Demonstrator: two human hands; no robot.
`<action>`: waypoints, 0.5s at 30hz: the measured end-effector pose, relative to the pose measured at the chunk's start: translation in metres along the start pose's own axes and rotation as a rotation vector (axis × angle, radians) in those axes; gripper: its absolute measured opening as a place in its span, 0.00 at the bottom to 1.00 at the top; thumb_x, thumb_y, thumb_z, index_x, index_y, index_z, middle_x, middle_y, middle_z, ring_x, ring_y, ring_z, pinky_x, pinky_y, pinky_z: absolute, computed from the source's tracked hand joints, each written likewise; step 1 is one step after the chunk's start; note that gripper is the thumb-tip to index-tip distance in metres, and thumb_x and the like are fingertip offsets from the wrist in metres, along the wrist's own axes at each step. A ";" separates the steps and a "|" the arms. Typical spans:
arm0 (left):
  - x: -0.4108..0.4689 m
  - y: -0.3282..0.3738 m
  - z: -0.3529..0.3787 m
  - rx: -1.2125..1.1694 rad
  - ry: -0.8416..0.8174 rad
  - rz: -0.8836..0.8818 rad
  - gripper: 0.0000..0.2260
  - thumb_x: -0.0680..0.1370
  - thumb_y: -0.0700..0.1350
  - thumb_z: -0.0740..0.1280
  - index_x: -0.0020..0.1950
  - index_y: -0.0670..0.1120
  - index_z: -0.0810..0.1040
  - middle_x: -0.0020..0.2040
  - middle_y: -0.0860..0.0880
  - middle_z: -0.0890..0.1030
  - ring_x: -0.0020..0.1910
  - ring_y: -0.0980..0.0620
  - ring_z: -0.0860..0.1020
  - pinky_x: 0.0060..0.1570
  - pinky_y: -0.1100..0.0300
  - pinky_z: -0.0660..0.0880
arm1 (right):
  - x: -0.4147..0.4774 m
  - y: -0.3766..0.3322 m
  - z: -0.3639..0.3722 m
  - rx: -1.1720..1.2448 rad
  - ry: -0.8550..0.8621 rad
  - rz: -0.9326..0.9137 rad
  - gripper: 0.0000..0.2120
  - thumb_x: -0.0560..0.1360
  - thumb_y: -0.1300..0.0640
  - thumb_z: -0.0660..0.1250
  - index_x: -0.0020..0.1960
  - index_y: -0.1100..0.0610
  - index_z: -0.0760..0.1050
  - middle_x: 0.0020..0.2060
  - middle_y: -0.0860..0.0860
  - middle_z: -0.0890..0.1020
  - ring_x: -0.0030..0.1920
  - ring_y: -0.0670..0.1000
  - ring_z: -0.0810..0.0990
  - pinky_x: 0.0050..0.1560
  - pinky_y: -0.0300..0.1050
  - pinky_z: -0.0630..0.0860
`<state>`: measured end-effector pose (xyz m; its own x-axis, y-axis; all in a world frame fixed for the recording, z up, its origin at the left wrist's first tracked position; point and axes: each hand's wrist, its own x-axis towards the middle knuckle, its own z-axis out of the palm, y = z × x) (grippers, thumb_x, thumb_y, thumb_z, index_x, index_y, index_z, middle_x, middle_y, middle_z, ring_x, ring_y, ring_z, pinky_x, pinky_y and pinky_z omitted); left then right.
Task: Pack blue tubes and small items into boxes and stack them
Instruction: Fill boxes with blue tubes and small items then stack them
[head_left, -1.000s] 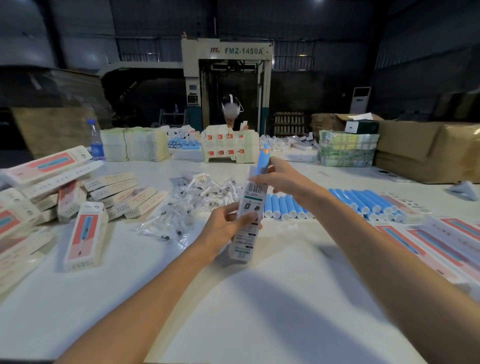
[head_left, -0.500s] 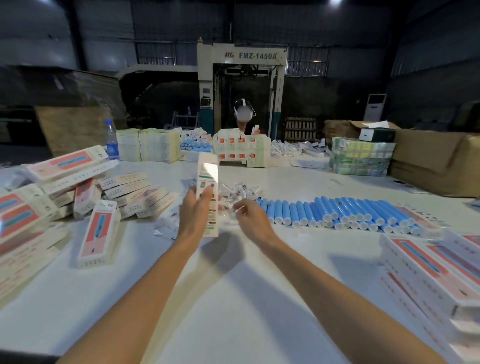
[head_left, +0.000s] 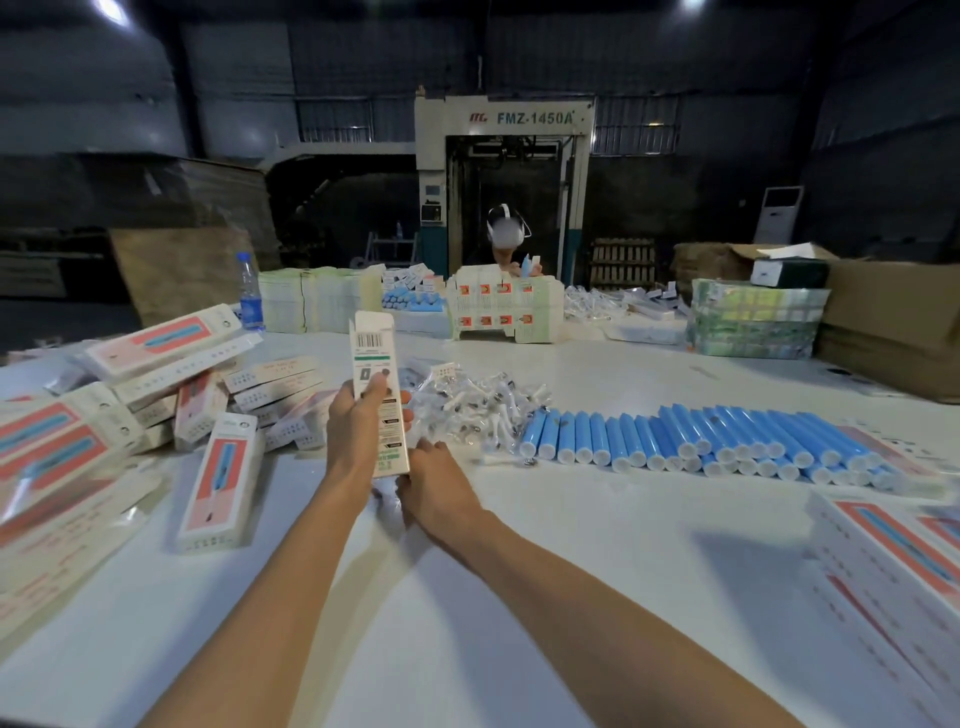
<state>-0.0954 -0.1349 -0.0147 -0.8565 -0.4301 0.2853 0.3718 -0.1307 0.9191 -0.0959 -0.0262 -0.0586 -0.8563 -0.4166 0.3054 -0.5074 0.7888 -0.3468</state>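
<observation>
One box (head_left: 375, 364) held upright in the left hand (head_left: 358, 431), clear of the table (head_left: 467, 623) — gripped round the lower half, thumb across the printed face, top flap standing open. Right hand (head_left: 439, 486) down low, just beside the box's bottom end, back turned to the camera. Cannot tell whether anything is pinched there, the fingertips being hidden.

Plenty of stock within reach:
- blue tubes (head_left: 675, 441) laid side by side in a long row to the right
- clear packets of small items (head_left: 467, 410) heaped between that row and the held box, just beside the nearest tubes

Off to the left, a loose pile of packed boxes (head_left: 156, 374), with a single box (head_left: 215, 488) lying apart in front of it. At the right edge, a stack of flat boxes (head_left: 883, 561).

Judging by the open flap and the low right hand, seems to be the filling step — box readied, contents being fetched or fed in. Cannot see inside, so no telling whether a tube is already there.

Next, probably: bring the missing piece to the open end and slide it in along the box's length without buckling the thin card. Then tuck the flap shut and lay the box on the pile at the left.
</observation>
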 end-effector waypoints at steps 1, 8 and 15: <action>-0.002 0.001 0.002 -0.018 -0.021 0.002 0.12 0.86 0.49 0.65 0.67 0.46 0.79 0.50 0.42 0.89 0.38 0.47 0.86 0.42 0.51 0.84 | -0.002 0.001 -0.003 0.001 0.013 0.027 0.15 0.79 0.67 0.63 0.64 0.63 0.79 0.59 0.63 0.78 0.60 0.63 0.75 0.56 0.53 0.74; -0.021 0.009 0.018 -0.163 -0.240 -0.082 0.14 0.85 0.48 0.67 0.69 0.44 0.79 0.53 0.43 0.89 0.44 0.46 0.88 0.45 0.54 0.86 | -0.040 0.037 -0.049 0.069 0.159 0.223 0.32 0.75 0.71 0.66 0.75 0.58 0.60 0.63 0.59 0.78 0.59 0.63 0.80 0.53 0.55 0.77; -0.053 -0.006 0.048 -0.123 -0.472 -0.165 0.16 0.80 0.41 0.74 0.67 0.43 0.78 0.58 0.43 0.88 0.58 0.39 0.86 0.53 0.46 0.85 | -0.077 0.074 -0.137 0.724 0.617 0.347 0.31 0.79 0.73 0.59 0.72 0.43 0.67 0.56 0.56 0.78 0.45 0.50 0.84 0.47 0.50 0.82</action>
<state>-0.0693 -0.0683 -0.0228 -0.9649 0.0517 0.2574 0.2335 -0.2789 0.9315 -0.0547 0.1264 0.0135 -0.8725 0.2515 0.4189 -0.3514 0.2727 -0.8956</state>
